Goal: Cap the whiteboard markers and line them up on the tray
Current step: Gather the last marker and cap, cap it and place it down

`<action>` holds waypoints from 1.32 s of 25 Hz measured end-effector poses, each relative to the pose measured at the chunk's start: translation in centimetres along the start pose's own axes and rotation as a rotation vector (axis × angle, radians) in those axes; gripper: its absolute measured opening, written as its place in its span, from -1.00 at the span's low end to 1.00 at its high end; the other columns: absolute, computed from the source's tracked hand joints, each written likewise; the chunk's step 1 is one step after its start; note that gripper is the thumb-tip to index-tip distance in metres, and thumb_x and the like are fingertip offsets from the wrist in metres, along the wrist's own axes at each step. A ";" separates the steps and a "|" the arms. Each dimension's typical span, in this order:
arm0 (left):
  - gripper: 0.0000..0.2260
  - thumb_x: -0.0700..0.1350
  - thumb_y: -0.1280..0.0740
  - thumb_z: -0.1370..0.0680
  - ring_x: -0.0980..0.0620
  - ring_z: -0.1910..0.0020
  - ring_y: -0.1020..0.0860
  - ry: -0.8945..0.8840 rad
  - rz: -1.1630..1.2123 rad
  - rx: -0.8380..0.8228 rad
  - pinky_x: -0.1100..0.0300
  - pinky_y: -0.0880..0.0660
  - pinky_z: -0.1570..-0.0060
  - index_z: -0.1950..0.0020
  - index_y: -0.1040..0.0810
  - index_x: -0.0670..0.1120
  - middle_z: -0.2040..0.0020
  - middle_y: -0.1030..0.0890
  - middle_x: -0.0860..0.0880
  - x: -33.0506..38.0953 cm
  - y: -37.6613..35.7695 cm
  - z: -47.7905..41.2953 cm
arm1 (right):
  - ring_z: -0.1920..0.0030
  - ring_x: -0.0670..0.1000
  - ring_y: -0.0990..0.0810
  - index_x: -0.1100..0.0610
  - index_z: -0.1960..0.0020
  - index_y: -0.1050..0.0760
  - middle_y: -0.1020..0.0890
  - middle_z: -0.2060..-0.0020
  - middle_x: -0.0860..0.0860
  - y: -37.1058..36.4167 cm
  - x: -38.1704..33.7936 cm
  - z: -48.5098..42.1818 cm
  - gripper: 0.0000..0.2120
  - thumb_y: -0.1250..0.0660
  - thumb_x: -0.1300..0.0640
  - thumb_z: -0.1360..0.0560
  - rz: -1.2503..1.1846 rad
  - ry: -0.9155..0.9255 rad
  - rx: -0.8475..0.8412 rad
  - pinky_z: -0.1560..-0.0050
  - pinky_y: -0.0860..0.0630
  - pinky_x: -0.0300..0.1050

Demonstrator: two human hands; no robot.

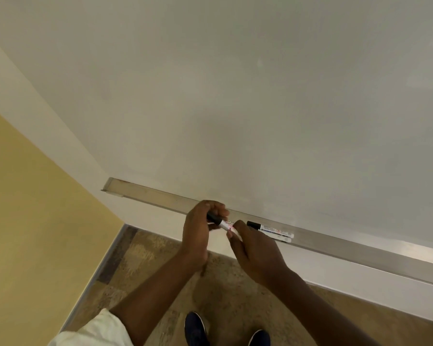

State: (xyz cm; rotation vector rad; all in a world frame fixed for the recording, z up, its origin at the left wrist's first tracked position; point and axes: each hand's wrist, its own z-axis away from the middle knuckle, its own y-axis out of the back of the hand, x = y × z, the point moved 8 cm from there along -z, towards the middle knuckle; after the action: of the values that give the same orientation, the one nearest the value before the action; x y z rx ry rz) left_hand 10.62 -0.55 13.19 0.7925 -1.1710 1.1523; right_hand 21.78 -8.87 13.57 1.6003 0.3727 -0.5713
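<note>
The person stands before the whiteboard [235, 96] and works just below the centre of the frame. The left hand [200, 228] is closed around the black cap [213, 217] of a marker [226, 224]; the right hand [254, 248] holds the other end of the white barrel, with the fingers [231, 233] curled on it. The marker is in the air, just in front of the tray [148, 193], and not lying on it. Whether the cap is pressed fully on or only started, I cannot tell, because the left hand hides the joint.

To the right of the hands, two markers [273, 231] lie already on the tray, side by side and touching, both parallel to the rail. The nearer end of the back one shows a black cap, so it seems capped; the front one is partly hidden. So I judge the task is well advanced: two are lined up, and the third needs its cap seated and a place next to them. More markers I do not see.

The tray is a long, narrow metal channel, brushed and dull silver, running from the middle left down to the right edge. The board is smooth, pale and a little glossy. The markers are thin cylinders of white plastic with printed labels. The floor [160, 270] at the bottom is speckled brown.
</note>
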 end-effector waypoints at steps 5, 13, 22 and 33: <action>-0.78 -0.07 -0.23 -0.60 0.01 0.02 -0.54 -0.750 -1.294 -0.421 0.07 -0.47 0.00 -0.19 -0.57 -0.04 -0.03 -0.63 0.02 -1.0 -2.5 -0.4 | 0.14 0.02 -0.53 0.09 -0.20 -0.49 -0.65 0.08 0.02 -1.5 3.0 -1.0 -0.78 -0.21 0.04 -0.63 0.126 0.075 0.009 0.16 -0.34 -0.15; -0.71 -0.26 -0.26 -0.49 -0.10 0.02 -0.55 -0.682 -1.473 -0.358 -0.01 -0.45 -0.05 -0.16 -0.56 -0.01 0.02 -0.62 -0.03 -3.2 -2.8 -5.7 | -0.37 0.14 -0.43 0.09 -0.49 -0.30 -0.50 -0.37 0.09 -2.2 9.6 -0.4 -0.43 -0.24 -0.17 -0.58 0.195 -0.181 0.126 -0.35 -0.39 0.12; -0.73 -0.22 -0.30 -0.50 -0.13 -0.12 -0.51 -0.437 -1.471 -0.254 -0.02 -0.48 -0.04 -0.16 -0.60 0.00 -0.09 -0.59 -0.05 -7.1 -2.5 -9.4 | -0.55 0.31 0.27 -0.07 -0.61 0.16 0.26 -0.58 0.15 -5.9 15.0 3.4 -0.26 -0.09 -0.30 -0.58 0.285 -0.402 -0.089 -0.53 0.09 0.35; -0.70 -0.21 -0.30 -0.54 -0.14 -0.16 -0.47 -0.403 -1.403 -0.255 -0.05 -0.48 -0.14 -0.25 -0.61 0.00 -0.12 -0.51 -0.10 -8.5 -2.1 -8.8 | -0.55 0.30 0.31 -0.09 -0.60 0.16 0.26 -0.59 0.12 -6.5 15.3 3.1 -0.27 -0.11 -0.27 -0.59 0.263 -0.369 -0.105 -0.52 -0.09 0.25</action>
State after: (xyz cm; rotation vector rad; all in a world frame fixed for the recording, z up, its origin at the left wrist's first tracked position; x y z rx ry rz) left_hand 15.23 4.80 3.01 1.3244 -0.7195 -0.3200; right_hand 30.32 -12.65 -0.55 1.3796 -0.0819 -0.6182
